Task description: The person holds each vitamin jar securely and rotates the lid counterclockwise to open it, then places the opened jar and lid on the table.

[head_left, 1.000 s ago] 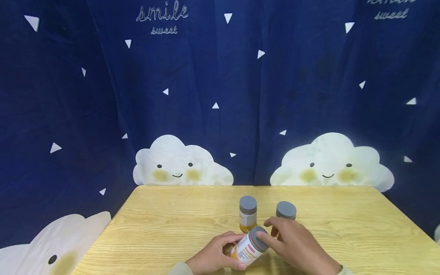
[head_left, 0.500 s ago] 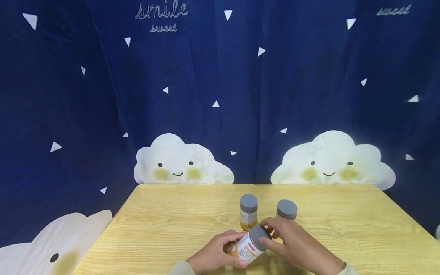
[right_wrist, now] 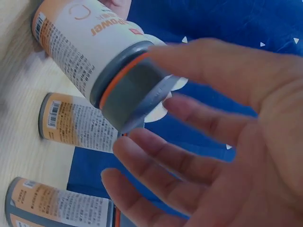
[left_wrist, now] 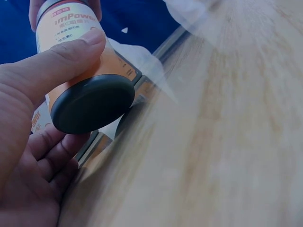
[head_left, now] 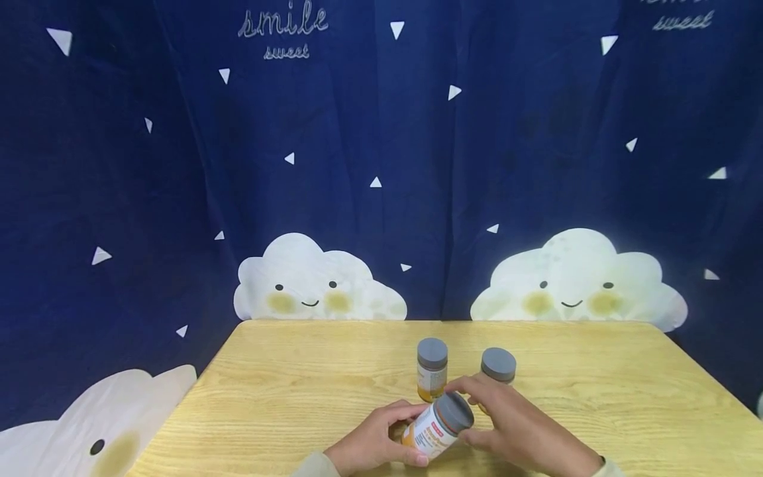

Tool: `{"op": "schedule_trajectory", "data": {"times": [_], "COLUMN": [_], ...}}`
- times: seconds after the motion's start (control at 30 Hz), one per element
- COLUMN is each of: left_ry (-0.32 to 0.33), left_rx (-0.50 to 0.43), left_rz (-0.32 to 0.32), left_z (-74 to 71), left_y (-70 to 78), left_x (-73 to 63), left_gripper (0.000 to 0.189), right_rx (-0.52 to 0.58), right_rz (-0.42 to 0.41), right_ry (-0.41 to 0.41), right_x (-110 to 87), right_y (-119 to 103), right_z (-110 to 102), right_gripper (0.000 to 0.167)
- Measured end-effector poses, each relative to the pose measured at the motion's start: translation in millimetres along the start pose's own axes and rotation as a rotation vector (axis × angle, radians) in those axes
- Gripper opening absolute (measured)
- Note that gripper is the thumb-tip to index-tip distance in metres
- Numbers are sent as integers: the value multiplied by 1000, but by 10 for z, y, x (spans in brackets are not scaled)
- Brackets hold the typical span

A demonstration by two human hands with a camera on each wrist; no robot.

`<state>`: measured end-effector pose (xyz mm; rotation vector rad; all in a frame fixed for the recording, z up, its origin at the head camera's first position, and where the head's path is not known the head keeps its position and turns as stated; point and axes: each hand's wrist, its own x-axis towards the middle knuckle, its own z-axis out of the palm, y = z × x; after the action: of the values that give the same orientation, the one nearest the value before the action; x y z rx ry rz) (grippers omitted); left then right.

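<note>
A navy curtain [head_left: 381, 119] hangs behind a wooden table [head_left: 298, 371], with smiling clouds [head_left: 318, 278] printed just above its far edge. A person's right hand [head_left: 507, 417] reaches in, fingers [right_wrist: 184, 158] apart and loosely bent, while the left hand [head_left: 381, 434] grips a jar [head_left: 429, 434], thumb [left_wrist: 61, 59] across the label. The jar tilts near the table's front, top toward the right hand. Behind it stand two more upright, a center jar [head_left: 432, 377] and a right jar [head_left: 498, 364], partly hidden. The gray lid [head_left: 456, 412] sits beside the right hand's fingertips; blur obscures any contact.
</note>
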<state>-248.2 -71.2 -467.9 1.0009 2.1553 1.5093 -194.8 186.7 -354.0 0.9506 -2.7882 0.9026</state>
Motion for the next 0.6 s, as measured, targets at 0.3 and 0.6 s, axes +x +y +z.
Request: {"op": "schedule_trajectory", "data": {"times": [0.3, 0.6], "left_ry": [-33, -34], "left_rx": [-39, -44], "left_rz": [-3, -10], "left_z": [8, 17], "left_y": [23, 35], "left_x": [-7, -4], "left_gripper": [60, 61], "right_rx": [-65, 13], "right_rz": [223, 103], "right_ry": [110, 41], "right_x": [57, 42], "right_y": [-71, 12], "right_z": [75, 63], "right_gripper": [47, 38]}}
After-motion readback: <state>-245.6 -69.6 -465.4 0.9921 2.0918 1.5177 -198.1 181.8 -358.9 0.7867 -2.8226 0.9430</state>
